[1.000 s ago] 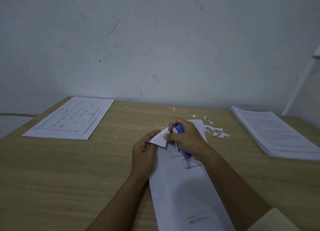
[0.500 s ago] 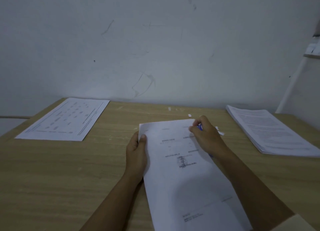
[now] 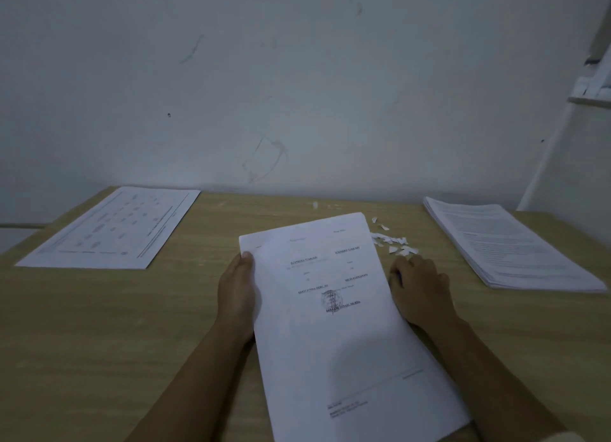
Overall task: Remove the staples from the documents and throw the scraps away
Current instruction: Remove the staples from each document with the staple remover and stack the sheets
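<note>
A white printed document [image 3: 334, 326] lies flat at the middle of the wooden table [image 3: 132, 326], its long side running away from me. My left hand [image 3: 236, 292] holds its left edge near the top corner, thumb on top of the page. To the right of the page, my right hand [image 3: 420, 289] rests on the table, fingers curled. A sliver of the blue staple remover [image 3: 397, 274] shows inside it. Several small white paper scraps [image 3: 393, 241] lie just beyond that hand.
A thick stack of papers [image 3: 509, 243] sits at the right of the table. A single printed sheet [image 3: 109, 230] lies at the far left corner. The wall stands right behind the table, and a shelf edge [image 3: 588, 100] shows at the upper right.
The folded top-left corner of the document has been laid flat. My right hand, with the remover, moved off the page to its right side, uncovering the scraps. My left hand slid along the left edge.
</note>
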